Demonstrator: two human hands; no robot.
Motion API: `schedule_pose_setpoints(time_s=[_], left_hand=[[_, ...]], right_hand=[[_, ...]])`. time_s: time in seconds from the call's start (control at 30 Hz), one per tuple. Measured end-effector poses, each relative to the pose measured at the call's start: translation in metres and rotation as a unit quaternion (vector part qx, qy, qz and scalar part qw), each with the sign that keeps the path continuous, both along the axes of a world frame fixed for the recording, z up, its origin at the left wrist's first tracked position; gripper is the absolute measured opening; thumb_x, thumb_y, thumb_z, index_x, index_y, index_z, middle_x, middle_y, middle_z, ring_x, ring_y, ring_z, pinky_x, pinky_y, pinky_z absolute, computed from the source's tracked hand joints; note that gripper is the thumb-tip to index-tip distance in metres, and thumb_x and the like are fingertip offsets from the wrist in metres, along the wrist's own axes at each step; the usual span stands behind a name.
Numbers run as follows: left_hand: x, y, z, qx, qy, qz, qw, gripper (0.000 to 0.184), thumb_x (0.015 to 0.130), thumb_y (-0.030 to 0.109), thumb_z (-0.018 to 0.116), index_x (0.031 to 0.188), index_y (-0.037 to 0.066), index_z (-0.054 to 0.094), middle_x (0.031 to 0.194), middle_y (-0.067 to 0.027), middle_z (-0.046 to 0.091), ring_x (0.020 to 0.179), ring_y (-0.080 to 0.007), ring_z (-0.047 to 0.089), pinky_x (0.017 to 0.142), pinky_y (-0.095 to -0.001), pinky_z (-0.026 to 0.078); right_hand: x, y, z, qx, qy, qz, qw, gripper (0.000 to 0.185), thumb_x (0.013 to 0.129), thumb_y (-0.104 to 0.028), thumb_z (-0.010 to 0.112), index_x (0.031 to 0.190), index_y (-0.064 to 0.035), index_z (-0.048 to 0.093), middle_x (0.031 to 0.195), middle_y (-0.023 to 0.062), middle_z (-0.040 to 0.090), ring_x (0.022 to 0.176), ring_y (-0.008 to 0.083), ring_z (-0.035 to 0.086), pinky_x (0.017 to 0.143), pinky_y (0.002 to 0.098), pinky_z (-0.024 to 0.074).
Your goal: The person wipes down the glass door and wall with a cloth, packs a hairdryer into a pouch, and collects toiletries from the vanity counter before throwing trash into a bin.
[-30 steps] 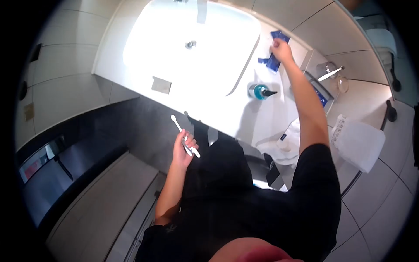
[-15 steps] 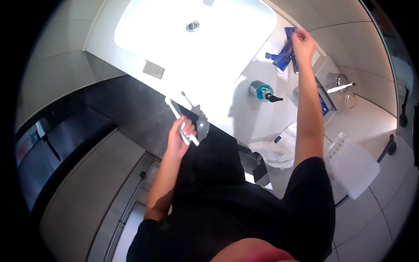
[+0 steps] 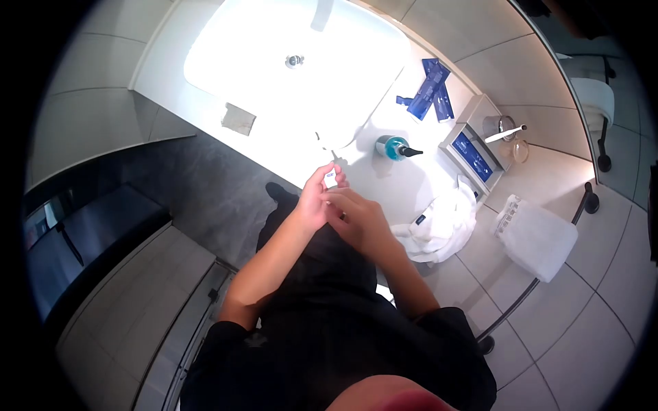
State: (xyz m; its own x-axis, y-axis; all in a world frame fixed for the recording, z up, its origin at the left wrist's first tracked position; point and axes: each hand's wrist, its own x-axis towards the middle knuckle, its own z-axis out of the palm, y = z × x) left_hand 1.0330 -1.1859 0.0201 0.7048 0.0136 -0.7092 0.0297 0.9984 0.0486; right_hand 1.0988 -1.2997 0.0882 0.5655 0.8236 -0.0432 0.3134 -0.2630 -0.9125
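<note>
My left hand [image 3: 317, 198] is closed around a small white tube [image 3: 331, 179] with a blue mark, which shows between thumb and fingers. A slim white toothbrush also seems to be in this hand, its pale shape hard to make out against the bright counter. My right hand [image 3: 353, 214] has its fingers bent in against the left hand; whatever they pinch is hidden. Both hands are together in front of the counter's edge. Beyond them stands a bottle of teal liquid [image 3: 393, 147] with a black pump.
Blue packets [image 3: 428, 89] lie beside the white sink [image 3: 199, 61]. A grey tray [image 3: 458, 152] holds another blue packet, near a glass [image 3: 497, 126] and a white toothbrush [image 3: 504, 134]. A white cloth [image 3: 445, 222] lies on the counter's right end; a folded towel [image 3: 538, 240] hangs on a rail.
My right hand has left the blue packets and come down to my left hand. The left hand has moved right and up, and the view has shifted a little.
</note>
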Motion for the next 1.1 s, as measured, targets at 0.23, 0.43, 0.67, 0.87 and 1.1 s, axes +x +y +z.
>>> schedule_pose_setpoints(time_s=[0.23, 0.43, 0.67, 0.87, 1.1], left_hand=[[-0.027, 0.013, -0.017, 0.008, 0.024, -0.007, 1.000, 0.016, 0.095, 0.026, 0.051, 0.086, 0.013, 0.051, 0.063, 0.0050, 0.041, 0.054, -0.0070, 0.040, 0.054, -0.0236, 0.038], [-0.063, 0.020, -0.025, 0.028, 0.051, 0.030, 0.998, 0.017, 0.097, 0.024, 0.047, 0.086, 0.011, 0.051, 0.061, 0.0042, 0.037, 0.052, -0.0069, 0.038, 0.050, -0.0231, 0.035], [-0.108, 0.022, -0.036, 0.021, 0.088, 0.090, 0.992, 0.019, 0.098, 0.024, 0.046, 0.085, 0.011, 0.051, 0.061, 0.0046, 0.037, 0.050, -0.0064, 0.037, 0.049, -0.0230, 0.035], [-0.112, 0.023, -0.037, 0.025, 0.082, 0.104, 0.991, 0.019, 0.098, 0.025, 0.047, 0.084, 0.011, 0.051, 0.061, 0.0046, 0.038, 0.050, -0.0063, 0.037, 0.050, -0.0231, 0.036], [-0.115, 0.018, -0.035, 0.048, 0.098, 0.119, 0.987, 0.019, 0.097, 0.026, 0.049, 0.085, 0.011, 0.051, 0.061, 0.0043, 0.038, 0.051, -0.0068, 0.038, 0.051, -0.0234, 0.036]], right_hand=[[0.183, -0.043, -0.020, 0.057, 0.097, -0.277, 0.954, 0.020, 0.084, -0.009, 0.066, 0.100, 0.0030, 0.065, 0.087, 0.0055, 0.068, 0.073, 0.0114, 0.063, 0.064, 0.0238, 0.0496], [0.340, -0.039, -0.223, -0.227, -0.105, -0.308, 0.918, 0.096, 0.065, -0.047, 0.081, 0.131, 0.0099, 0.042, 0.126, 0.0263, 0.053, 0.116, 0.0327, 0.055, 0.096, 0.0380, 0.0462], [0.317, 0.006, -0.218, -0.432, -0.111, -0.317, 0.837, 0.109, 0.059, -0.050, 0.081, 0.142, -0.0044, 0.028, 0.140, 0.0206, 0.037, 0.127, 0.0348, 0.041, 0.105, 0.0517, 0.0321], [0.352, 0.000, -0.250, -0.389, -0.016, -0.277, 0.878, 0.079, 0.057, -0.036, 0.082, 0.122, -0.0018, 0.054, 0.110, 0.0191, 0.064, 0.100, 0.0311, 0.064, 0.088, 0.0390, 0.0505], [0.342, -0.018, -0.242, -0.207, 0.108, -0.280, 0.931, 0.042, 0.067, -0.018, 0.073, 0.102, 0.0034, 0.063, 0.084, 0.0137, 0.069, 0.078, 0.0231, 0.068, 0.072, 0.0346, 0.0539]])
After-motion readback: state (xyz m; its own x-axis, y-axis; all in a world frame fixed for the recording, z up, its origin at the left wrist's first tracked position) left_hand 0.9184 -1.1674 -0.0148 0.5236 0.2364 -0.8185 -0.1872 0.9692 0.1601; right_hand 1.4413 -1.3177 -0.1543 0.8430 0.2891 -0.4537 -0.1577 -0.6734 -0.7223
